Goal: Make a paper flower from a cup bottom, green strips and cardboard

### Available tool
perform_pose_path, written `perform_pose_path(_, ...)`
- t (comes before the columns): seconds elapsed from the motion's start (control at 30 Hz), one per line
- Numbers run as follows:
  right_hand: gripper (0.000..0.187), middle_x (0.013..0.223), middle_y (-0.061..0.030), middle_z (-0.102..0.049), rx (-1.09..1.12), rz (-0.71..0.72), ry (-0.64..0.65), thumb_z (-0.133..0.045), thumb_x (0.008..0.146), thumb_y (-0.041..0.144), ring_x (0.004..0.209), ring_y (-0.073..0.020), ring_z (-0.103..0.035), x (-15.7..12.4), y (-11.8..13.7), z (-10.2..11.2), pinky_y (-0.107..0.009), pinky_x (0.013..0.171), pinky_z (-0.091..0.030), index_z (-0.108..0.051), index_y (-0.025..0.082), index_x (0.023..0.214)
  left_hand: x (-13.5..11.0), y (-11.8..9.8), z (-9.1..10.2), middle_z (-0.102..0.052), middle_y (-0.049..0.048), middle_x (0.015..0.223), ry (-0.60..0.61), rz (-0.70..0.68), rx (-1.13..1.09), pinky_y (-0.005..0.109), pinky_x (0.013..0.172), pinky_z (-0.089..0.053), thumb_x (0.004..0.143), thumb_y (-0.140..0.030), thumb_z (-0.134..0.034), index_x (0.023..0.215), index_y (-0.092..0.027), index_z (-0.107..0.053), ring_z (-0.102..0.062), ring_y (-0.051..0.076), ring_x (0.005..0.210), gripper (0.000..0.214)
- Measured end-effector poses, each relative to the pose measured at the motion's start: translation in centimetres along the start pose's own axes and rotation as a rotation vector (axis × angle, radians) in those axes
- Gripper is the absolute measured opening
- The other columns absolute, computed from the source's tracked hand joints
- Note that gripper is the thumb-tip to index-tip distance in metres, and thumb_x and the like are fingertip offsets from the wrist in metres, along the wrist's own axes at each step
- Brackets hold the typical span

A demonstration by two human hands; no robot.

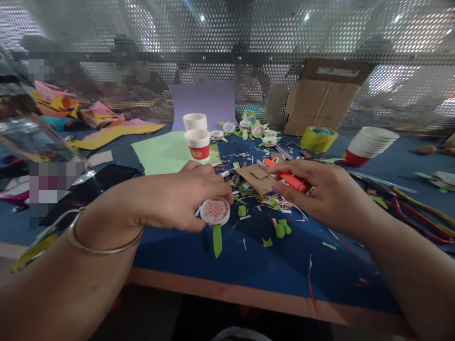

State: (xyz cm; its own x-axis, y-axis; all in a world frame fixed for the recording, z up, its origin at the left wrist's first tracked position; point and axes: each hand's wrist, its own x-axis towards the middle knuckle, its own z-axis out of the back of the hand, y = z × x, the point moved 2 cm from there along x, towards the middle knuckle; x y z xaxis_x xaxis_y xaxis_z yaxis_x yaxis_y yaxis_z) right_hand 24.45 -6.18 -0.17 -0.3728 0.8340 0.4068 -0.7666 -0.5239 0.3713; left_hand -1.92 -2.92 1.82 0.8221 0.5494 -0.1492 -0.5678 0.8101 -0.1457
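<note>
several sheets of coloured paper [99, 121] are lying heaped at the left of the blue worktop [249, 267]. a pale green sheet [159, 147] is spreading flat nearer the middle, with a red-and-white paper cup [197, 142] standing on it. in front of these, the left hand [181, 194] is gripping a small white disc [215, 211] by its side; whether the disc is touching the surface, i cannot tell. it is probably going to feel very light, the rim fairly stiff but easy to crush, so the rim is offering the best hold, away from the soft, tearable green strip [217, 241]. its round face is showing a red net of lines, and the pointed strip is sticking out towards the person. farther back, similar discs [245, 128] are sitting in a cluster. to the right, a cardboard piece [256, 181] is resting among paper scraps, just beside an orange-red tool [293, 182] that the right hand [323, 184] is pinching between thumb and fingers; its exact kind is staying unclear. at the far right, a stack of cups [373, 144] is leaning
</note>
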Motion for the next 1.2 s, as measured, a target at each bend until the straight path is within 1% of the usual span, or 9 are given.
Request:
perform_pose_path(0.13, 0.037, 0.12, -0.0058, -0.074, -0.026, -0.018, 0.077, -0.059, 0.095, 0.043, 0.104, -0.025, -0.071, 0.0, -0.1, -0.2, -0.033, 0.076, -0.053, -0.07, 0.023, 0.124, -0.1, 0.1, -0.1, -0.067, 0.0036, 0.108, 0.067, -0.009, 0.011, 0.042, 0.1, -0.033, 0.072, -0.018, -0.063, 0.115, -0.029, -0.064, -0.054, 0.029, 0.111, 0.044)
perform_pose_path(0.27, 0.036, 0.117, -0.0067, -0.075, -0.019, 0.012, 0.117, -0.056, 0.097, 0.045, 0.098, -0.0246, -0.072, -0.1, 0.3, -0.4, -0.033, 0.072, -0.053, -0.071, 0.023, 0.122, 0.0, 0.2, 0.0, -0.067, 0.0018, 0.11, 0.016, -0.011, 0.0, 0.041, 0.101, -0.032, 0.073, -0.021, -0.064, 0.116, -0.032, -0.064, -0.054, 0.028, 0.113, 0.044)
perform_pose_path(0.33, 0.035, 0.12, -0.0067, -0.075, 0.002, 0.034, 0.137, -0.058, 0.096, 0.043, 0.102, -0.0251, -0.072, -0.3, 0.6, -0.6, -0.034, 0.077, -0.055, -0.069, 0.024, 0.124, -0.1, 0.4, 0.2, -0.068, 0.0013, 0.109, -0.019, 0.013, 0.009, 0.04, 0.099, -0.033, 0.073, -0.024, -0.065, 0.115, -0.031, -0.065, -0.055, 0.028, 0.111, 0.042)
perform_pose_path(0.47, 0.038, 0.131, -0.0072, -0.07, 0.043, 0.116, 0.201, -0.061, 0.096, 0.04, 0.118, -0.0266, -0.067, -0.6, 1.6, -1.4, -0.04, 0.1, -0.052, -0.066, 0.023, 0.129, -0.5, 0.8, 1.0, -0.068, 0.0027, 0.112, -0.105, 0.031, 0.068, 0.041, 0.101, -0.032, 0.072, -0.028, -0.067, 0.114, -0.029, -0.064, -0.054, 0.029, 0.112, 0.042)
perform_pose_path(0.53, 0.039, 0.131, -0.0085, -0.07, 0.036, 0.14, 0.229, -0.061, 0.095, 0.042, 0.119, -0.0276, -0.066, -0.8, 2.1, -1.9, -0.042, 0.102, -0.051, -0.066, 0.023, 0.129, -1.0, 1.0, 1.7, -0.067, 0.0032, 0.114, -0.165, 0.045, 0.107, 0.041, 0.103, -0.032, 0.074, -0.026, -0.066, 0.115, -0.028, -0.063, -0.052, 0.028, 0.114, 0.041)
perform_pose_path(0.7, 0.037, 0.121, -0.0103, -0.073, -0.042, 0.133, 0.255, -0.061, 0.095, 0.041, 0.109, -0.028, -0.069, -0.7, 2.6, -2.5, -0.04, 0.09, -0.056, -0.067, 0.025, 0.128, -1.8, 0.7, 2.9, -0.062, 0.0045, 0.126, -0.364, 0.067, 0.152, 0.039, 0.107, -0.031, 0.076, -0.016, -0.063, 0.12, -0.024, -0.057, -0.05, 0.024, 0.12, 0.045)
perform_pose_path(0.87, 0.035, 0.123, -0.0112, -0.07, -0.092, 0.086, 0.219, -0.06, 0.096, 0.039, 0.107, -0.0288, -0.069, -0.5, 2.4, -2.5, -0.042, 0.09, -0.055, -0.068, 0.025, 0.127, -0.4, -0.4, 1.9, -0.049, 0.0089, 0.145, -0.555, 0.038, 0.072, 0.046, 0.116, -0.027, 0.074, -0.019, -0.068, 0.126, -0.026, -0.055, -0.039, 0.03, 0.138, 0.053)
perform_pose_path(1.0, 0.033, 0.121, -0.0096, -0.072, 0.004, 0.02, 0.133, -0.059, 0.096, 0.033, 0.105, -0.0267, -0.07, -0.4, 2.3, -2.3, -0.039, 0.085, -0.056, -0.07, 0.022, 0.125, 1.2, -1.5, 0.7, -0.041, 0.0067, 0.152, -0.556, 0.071, 0.108, 0.051, 0.119, -0.02, 0.074, -0.017, -0.067, 0.121, -0.029, -0.059, -0.032, 0.033, 0.143, 0.049)
perform_pose_path(1.2, 0.018, 0.109, -0.0067, -0.077, 0.098, -0.053, 0.11, -0.059, 0.095, 0.029, 0.094, -0.0224, -0.072, -0.2, 2.0, -2.1, -0.031, 0.07, -0.054, -0.075, 0.021, 0.098, 1.7, -2.1, 0.4, -0.037, 0.0073, 0.155, -0.566, 0.089, 0.141, 0.057, 0.121, -0.011, 0.075, -0.01, -0.06, 0.121, -0.028, -0.058, -0.028, 0.033, 0.146, 0.05)
